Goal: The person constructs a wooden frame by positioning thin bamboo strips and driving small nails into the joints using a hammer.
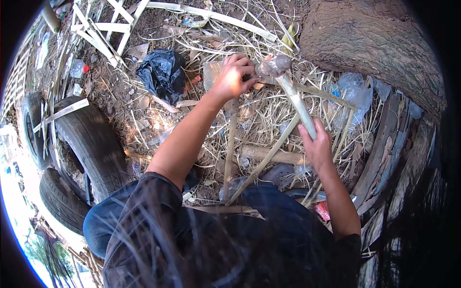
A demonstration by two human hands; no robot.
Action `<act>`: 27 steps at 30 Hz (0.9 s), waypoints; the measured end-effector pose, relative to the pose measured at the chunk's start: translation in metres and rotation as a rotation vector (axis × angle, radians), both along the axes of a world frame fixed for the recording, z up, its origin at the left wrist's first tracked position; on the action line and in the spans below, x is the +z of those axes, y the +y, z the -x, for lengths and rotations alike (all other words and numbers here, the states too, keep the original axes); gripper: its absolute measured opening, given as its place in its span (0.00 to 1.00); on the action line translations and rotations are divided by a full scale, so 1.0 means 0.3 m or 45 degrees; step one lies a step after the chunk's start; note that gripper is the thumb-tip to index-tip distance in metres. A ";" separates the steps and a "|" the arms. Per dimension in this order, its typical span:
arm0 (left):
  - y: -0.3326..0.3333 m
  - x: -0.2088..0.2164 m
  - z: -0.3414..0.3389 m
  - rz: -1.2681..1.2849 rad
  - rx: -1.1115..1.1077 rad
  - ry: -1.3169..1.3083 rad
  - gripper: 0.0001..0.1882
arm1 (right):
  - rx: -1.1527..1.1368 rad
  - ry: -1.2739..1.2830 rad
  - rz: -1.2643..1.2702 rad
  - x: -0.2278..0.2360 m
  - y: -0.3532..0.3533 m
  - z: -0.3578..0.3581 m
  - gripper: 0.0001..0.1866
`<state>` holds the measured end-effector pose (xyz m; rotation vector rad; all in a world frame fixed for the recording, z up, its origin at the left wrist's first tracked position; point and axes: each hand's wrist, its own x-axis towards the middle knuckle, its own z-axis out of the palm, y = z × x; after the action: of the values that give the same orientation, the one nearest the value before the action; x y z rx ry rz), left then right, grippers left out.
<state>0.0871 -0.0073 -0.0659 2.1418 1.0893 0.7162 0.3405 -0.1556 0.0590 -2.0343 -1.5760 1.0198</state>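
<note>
My right hand (319, 146) is wrapped round the pale handle of a hammer (298, 106). The hammer's worn metal head (273, 66) hangs just right of my left hand (235, 78). That left hand is closed, thumb and fingers together at the upper left corner of a frame of wooden strips; what lies between the fingers is hidden. The frame's top strip (326, 95) runs off to the right, its left strip (230, 149) comes down toward me, and a diagonal strip (265, 163) crosses it. A flat greyish block (211, 73) lies beside and partly behind my left hand.
A thick tree trunk (365, 38) lies at the upper right. Old tyres (91, 144) stand at the left. A black plastic bag (161, 74), clear plastic (354, 93), pale strips (206, 13) and shavings litter the ground. A short round stick (273, 155) and a clog (278, 175) lie near me.
</note>
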 end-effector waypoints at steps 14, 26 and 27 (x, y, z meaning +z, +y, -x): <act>-0.003 -0.023 0.040 -0.010 0.029 -0.036 0.10 | 0.074 -0.080 -0.093 -0.045 -0.041 0.037 0.12; -0.007 -0.015 0.042 -0.010 0.033 -0.051 0.12 | 0.151 -0.227 0.011 0.003 -0.013 0.033 0.13; 0.000 -0.015 0.036 -0.012 0.031 -0.057 0.12 | 0.149 -0.233 0.009 -0.001 -0.018 0.027 0.13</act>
<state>0.0762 -0.0074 -0.0704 2.1136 1.0924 0.7782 0.3325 -0.1612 0.0588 -2.1133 -1.8043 0.9012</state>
